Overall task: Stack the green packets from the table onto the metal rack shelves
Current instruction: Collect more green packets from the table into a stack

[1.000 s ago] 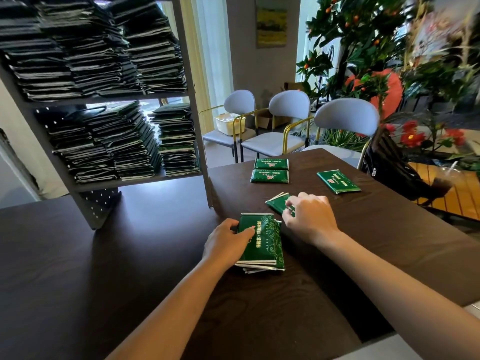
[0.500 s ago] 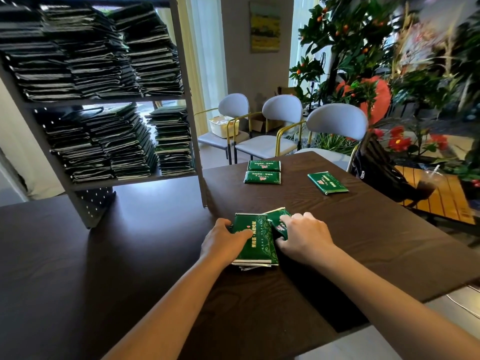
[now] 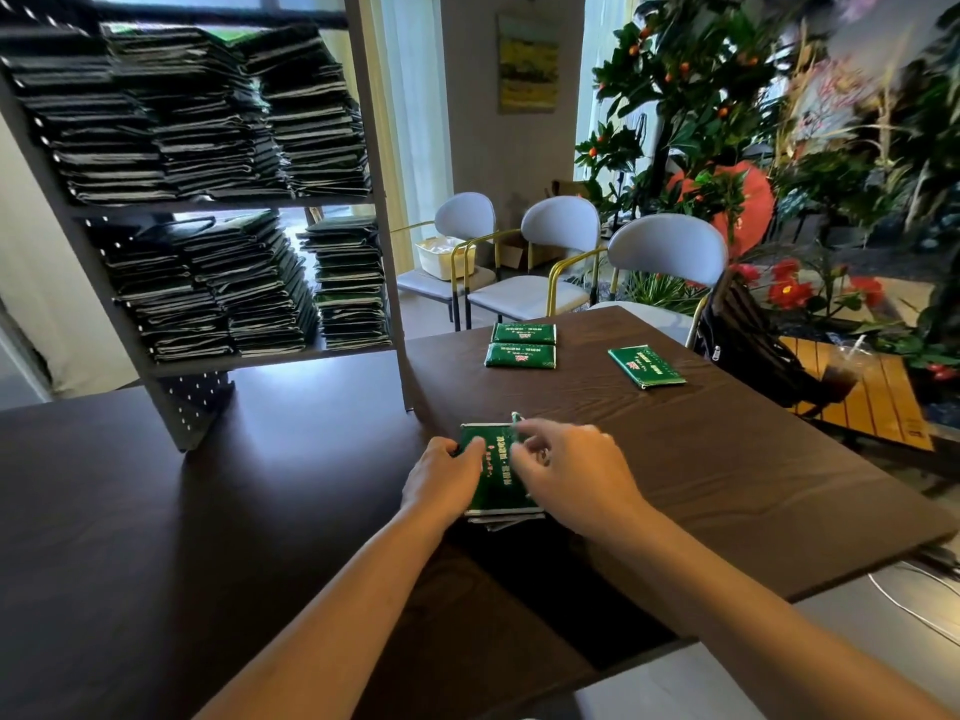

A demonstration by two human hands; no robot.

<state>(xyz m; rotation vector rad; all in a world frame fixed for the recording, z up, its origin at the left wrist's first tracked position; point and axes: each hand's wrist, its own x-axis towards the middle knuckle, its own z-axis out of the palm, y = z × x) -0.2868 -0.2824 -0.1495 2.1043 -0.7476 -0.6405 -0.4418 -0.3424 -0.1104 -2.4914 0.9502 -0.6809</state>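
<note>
A small pile of green packets (image 3: 496,478) lies on the dark table (image 3: 727,485) in front of me. My left hand (image 3: 441,483) grips the pile's left edge. My right hand (image 3: 574,472) rests over its right side, fingers curled on a packet being laid onto the pile; that packet is mostly hidden. Farther back lie two packets side by side (image 3: 521,346) and a single one (image 3: 645,366) to the right. The metal rack (image 3: 384,210) stands at the left, its two shelves packed with stacks of packets (image 3: 244,288).
Three grey chairs (image 3: 665,257) stand beyond the table's far edge, one with a white box on its seat. A dark bag (image 3: 748,345) hangs at the right beside plants with red flowers. The rack's right post meets the table near the pile.
My right hand has dragged a loose packet from the right onto the pile under my left hand. The view has shifted slightly. The far packets have not moved.
</note>
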